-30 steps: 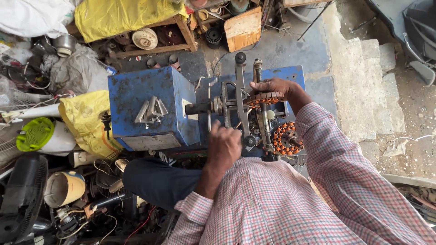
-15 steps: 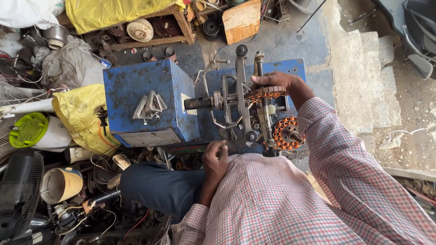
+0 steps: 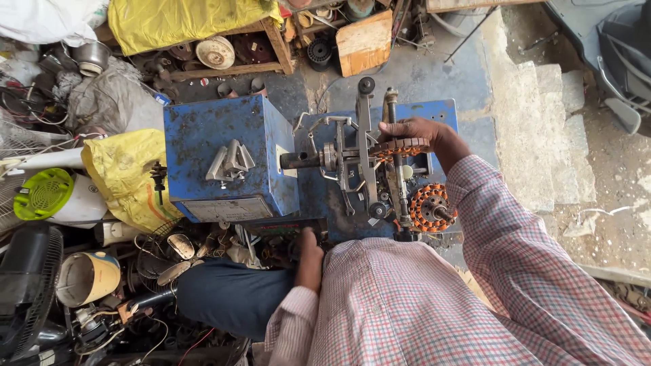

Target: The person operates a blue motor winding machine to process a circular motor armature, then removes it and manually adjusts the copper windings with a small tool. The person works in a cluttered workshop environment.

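Cluttered workshop ground spreads to the left hand's [image 3: 309, 261] side: fan parts, a yellow sack [image 3: 125, 175], a wooden shelf [image 3: 224, 64] beyond. Concrete steps [image 3: 542, 129] lie past the right hand [image 3: 417, 132], which grips a copper-wound coil [image 3: 400, 146] on the blue winding machine [image 3: 230, 159] (another stator [image 3: 430, 207] sits just below). Whether the left hand, lowered by the knee, grasps anything, I cannot tell.

the left hand [image 3: 309, 261] is showing only its back, its fingers lying hidden among the clutter under the blue machine's [image 3: 230, 156] front edge, so its grip is staying unclear. the right hand [image 3: 415, 135] is covering part of the copper-wound stator [image 3: 400, 146], its fingertips tucked out of sight. the black fan [image 3: 27, 291] is being cut off by the left edge.
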